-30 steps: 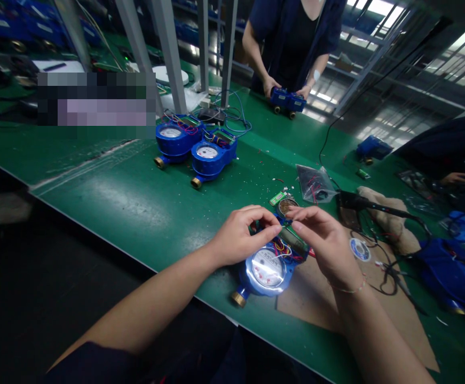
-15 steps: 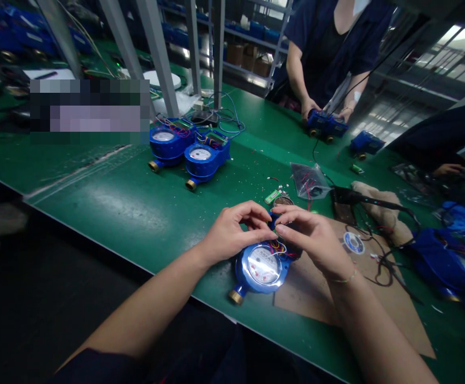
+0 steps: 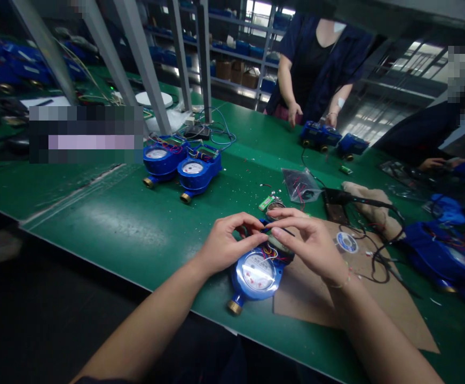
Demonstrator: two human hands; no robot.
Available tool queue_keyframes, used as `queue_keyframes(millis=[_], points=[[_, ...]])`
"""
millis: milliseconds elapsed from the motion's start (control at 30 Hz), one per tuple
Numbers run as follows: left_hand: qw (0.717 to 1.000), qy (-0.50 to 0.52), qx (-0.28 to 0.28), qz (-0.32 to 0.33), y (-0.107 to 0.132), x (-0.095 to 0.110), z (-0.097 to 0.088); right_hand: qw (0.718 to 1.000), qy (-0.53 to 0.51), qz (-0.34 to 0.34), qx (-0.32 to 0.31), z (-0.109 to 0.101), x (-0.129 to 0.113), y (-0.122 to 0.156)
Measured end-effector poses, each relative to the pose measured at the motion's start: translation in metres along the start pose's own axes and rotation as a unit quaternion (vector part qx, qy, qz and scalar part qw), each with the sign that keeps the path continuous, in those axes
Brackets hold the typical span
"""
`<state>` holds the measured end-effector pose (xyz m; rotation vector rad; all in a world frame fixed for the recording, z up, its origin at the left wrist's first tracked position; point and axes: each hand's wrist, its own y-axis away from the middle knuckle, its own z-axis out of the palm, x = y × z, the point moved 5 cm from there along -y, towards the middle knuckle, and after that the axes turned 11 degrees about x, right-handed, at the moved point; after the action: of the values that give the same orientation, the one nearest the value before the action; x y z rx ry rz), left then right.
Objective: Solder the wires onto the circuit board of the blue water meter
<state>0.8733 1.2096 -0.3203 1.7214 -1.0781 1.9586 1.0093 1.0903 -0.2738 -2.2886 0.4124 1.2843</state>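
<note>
Both bare hands meet over a blue water meter with a round, clear-covered dial [image 3: 256,273], which lies on a green work surface [image 3: 144,250], directly in front of the person and beside a flat sheet of brown cardboard [image 3: 308,298]. The thumb and fingertips of the left hand [image 3: 232,241] are drawn close together above the meter's upper part; the right hand [image 3: 314,242] curves in from the other side, its thumb and index finger near the left fingertips. Whether either hand grips something small cannot be told, as the fingers cover the spot.

Just below them, thin red, yellow and white wires [image 3: 271,253] bunch between the dial and a grey-green display panel [image 3: 281,241]. Work this fine would seem to call for steady wrists, light fingertip pressure and no tugging on the loose wires; keeping the thumbs off the panel should leave a better view, and the meter should be kept from sliding on the smooth surface.

The meter's long axis runs aslant, from near left to far right. Its threaded brass pipe end [image 3: 234,306] points toward the person and to the left, the dial faces up, and the far end is partly hidden by the fingers.
</note>
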Motion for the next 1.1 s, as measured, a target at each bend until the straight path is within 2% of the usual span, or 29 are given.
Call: queue_keyframes(millis=[200, 500, 667, 933, 1033, 1100], points=[[0.996, -0.069, 0.005, 0.059, -0.002, 0.011, 0.000, 0.989, 0.092, -0.098, 0.068, -0.005, -0.024, 0.004], [0.994, -0.084, -0.008, 0.065, -0.002, 0.011, -0.001, 0.984, 0.092, -0.111, 0.102, -0.009, -0.028, 0.005], [0.992, -0.098, -0.048, 0.056, -0.002, 0.009, -0.001, 0.982, 0.107, -0.133, 0.083, -0.008, -0.031, 0.005], [0.995, -0.060, -0.023, 0.076, -0.001, 0.015, 0.004, 0.978, 0.103, -0.160, 0.081, -0.002, -0.030, 0.006], [0.997, -0.041, -0.019, 0.061, -0.001, 0.013, 0.005, 0.983, 0.092, -0.144, 0.071, -0.006, -0.027, 0.002], [0.999, -0.023, -0.022, 0.038, -0.001, 0.009, 0.004, 0.988, 0.060, -0.106, 0.094, -0.019, -0.013, -0.007]])
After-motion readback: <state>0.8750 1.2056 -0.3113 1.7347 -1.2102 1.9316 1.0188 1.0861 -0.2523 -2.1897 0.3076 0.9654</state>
